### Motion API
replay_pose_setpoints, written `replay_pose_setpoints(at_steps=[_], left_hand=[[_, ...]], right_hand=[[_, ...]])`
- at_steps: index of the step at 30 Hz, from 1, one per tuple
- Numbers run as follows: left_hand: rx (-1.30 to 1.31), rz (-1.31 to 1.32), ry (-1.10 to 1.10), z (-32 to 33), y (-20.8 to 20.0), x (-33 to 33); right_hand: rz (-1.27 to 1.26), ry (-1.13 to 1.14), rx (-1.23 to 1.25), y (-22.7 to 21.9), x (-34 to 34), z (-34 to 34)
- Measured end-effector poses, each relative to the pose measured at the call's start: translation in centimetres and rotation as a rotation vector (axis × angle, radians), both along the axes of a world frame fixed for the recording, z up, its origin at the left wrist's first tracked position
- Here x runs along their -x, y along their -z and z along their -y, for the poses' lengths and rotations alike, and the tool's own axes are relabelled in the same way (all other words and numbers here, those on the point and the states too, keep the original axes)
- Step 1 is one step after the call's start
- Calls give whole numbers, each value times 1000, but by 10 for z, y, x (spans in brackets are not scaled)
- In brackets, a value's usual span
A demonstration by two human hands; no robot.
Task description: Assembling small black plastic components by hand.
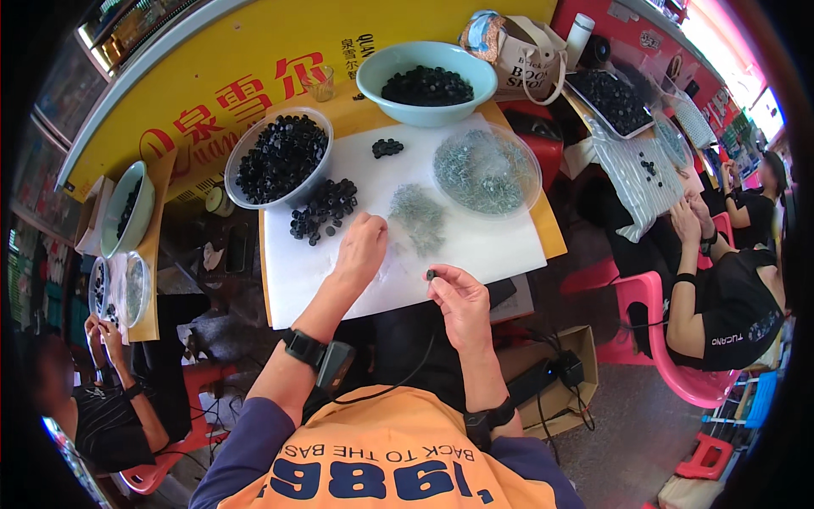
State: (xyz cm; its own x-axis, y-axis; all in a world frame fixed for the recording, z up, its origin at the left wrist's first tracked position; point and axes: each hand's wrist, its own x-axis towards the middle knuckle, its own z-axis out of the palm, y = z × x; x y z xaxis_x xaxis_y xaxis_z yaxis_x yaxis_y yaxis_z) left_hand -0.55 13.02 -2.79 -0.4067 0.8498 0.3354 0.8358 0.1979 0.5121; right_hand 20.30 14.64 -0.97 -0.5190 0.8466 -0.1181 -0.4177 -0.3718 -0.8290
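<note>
My right hand (462, 305) pinches a small round black plastic piece (431, 275) between thumb and fingertips, just above the near part of a white sheet (500, 254). Over the same sheet, my left hand (362, 248) has its fingers curled together; whatever they hold is hidden. Right beside those fingers lies a loose heap of thin silvery metal pins or screws (418, 218), too fine to tell apart. A scattered pile of similar black pieces (326, 206) rests beyond my left hand. Farther off on the sheet sits a small cluster of black pieces (387, 148).
Beyond stand a clear tub (231, 188) and a pale green basin (370, 89), both with black pieces. A round clear container (538, 187) holds metal pins. A co-worker sits on a pink chair (640, 314) at right; another person works at left. An open cardboard box (585, 339) is below.
</note>
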Motion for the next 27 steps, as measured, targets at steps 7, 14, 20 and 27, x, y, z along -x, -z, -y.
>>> replay_pose_setpoints(at_steps=[7, 14, 20, 27], left_hand=[[3, 1123, 232, 62, -87, -24], [57, 1141, 240, 92, -103, -30], [16, 1195, 222, 100, -105, -26], [-3, 1201, 234, 103, -102, -25]], right_hand=[[-207, -159, 190, -14, 6, 5], [-74, -228, 73, -34, 21, 19], [42, -183, -61, -37, 25, 23], [40, -251, -85, -41, 26, 27]])
